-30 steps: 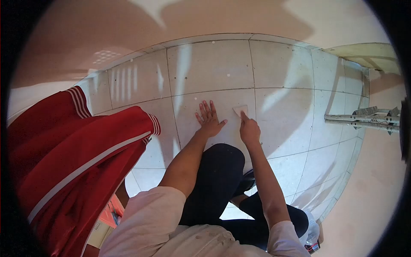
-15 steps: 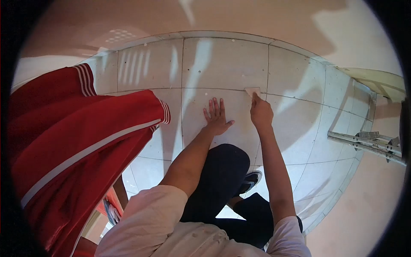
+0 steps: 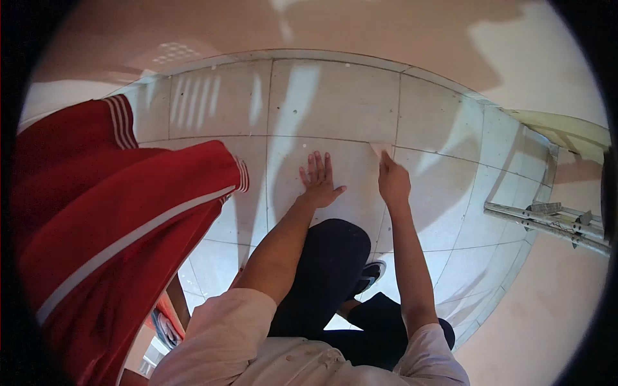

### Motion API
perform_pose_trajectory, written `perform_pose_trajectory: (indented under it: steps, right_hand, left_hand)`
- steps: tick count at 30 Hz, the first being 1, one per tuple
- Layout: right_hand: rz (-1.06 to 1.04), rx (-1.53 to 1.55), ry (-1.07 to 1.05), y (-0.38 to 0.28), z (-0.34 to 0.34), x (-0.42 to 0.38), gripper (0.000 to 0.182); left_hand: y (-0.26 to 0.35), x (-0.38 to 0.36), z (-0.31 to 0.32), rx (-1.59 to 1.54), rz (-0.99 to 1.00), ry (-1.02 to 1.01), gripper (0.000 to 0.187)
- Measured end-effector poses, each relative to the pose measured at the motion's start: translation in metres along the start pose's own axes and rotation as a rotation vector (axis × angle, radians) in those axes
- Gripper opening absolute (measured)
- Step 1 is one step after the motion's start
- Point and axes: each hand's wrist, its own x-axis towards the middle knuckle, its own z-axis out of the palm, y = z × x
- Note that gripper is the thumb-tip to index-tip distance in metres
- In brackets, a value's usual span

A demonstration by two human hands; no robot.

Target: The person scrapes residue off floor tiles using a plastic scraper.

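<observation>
My left hand lies flat on the pale floor tiles, fingers spread, with nothing in it. To its right, my right hand is closed on a small flat scraper, its pale blade widening away from my fingers. The blade's wide edge points toward the grout line between two tile rows, and its handle is hidden in my grip. Small dark and white specks dot the tiles around both hands. My bent knee is close below my left hand.
Red cloth with white stripes hangs at the left. A metal ladder reaches in from the right. The plain wall meets the floor along a skirting strip at the far side. A sandal shows under me.
The view has shifted slightly. My right hand has drawn the scraper a little toward me and its blade now looks more tilted. My left hand stays flat on the tile.
</observation>
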Motion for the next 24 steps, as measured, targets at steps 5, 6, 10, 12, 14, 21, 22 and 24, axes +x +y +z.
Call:
perform_pose_trajectory:
  steps: [5,6,10,12,14,21,22,24]
  right_hand:
    - [0.195,-0.030,-0.044,0.030,-0.014,0.006,0.032]
    - [0.177,-0.099,-0.085,0.041,-0.010,0.025,0.033]
    - [0.084,-0.082,0.010,0.059,-0.037,0.095,0.043]
    - [0.052,-0.070,0.041,0.071,-0.048,0.105,0.042]
    - [0.050,-0.058,0.116,0.080,-0.056,0.098,0.038]
    - [0.350,-0.098,0.177,0.136,0.051,-0.090,0.042]
    - [0.361,-0.067,0.200,0.136,0.067,-0.122,0.044]
    - [0.362,-0.038,0.233,0.124,0.072,-0.126,0.046]
  left_hand:
    - [-0.003,0.000,0.002,0.000,0.004,0.015,0.116]
    - [-0.002,0.000,0.003,0.002,0.009,0.010,0.116]
    - [-0.005,0.001,0.007,0.031,-0.014,-0.004,0.118]
    - [-0.003,0.005,0.000,0.047,0.022,0.040,0.118]
    - [0.000,0.001,-0.002,0.015,-0.019,-0.017,0.119]
    - [-0.002,0.000,0.003,-0.007,-0.003,0.003,0.121]
    - [-0.002,-0.001,0.003,-0.017,-0.005,0.007,0.121]
    - [-0.001,0.002,0.001,-0.031,-0.003,0.025,0.121]
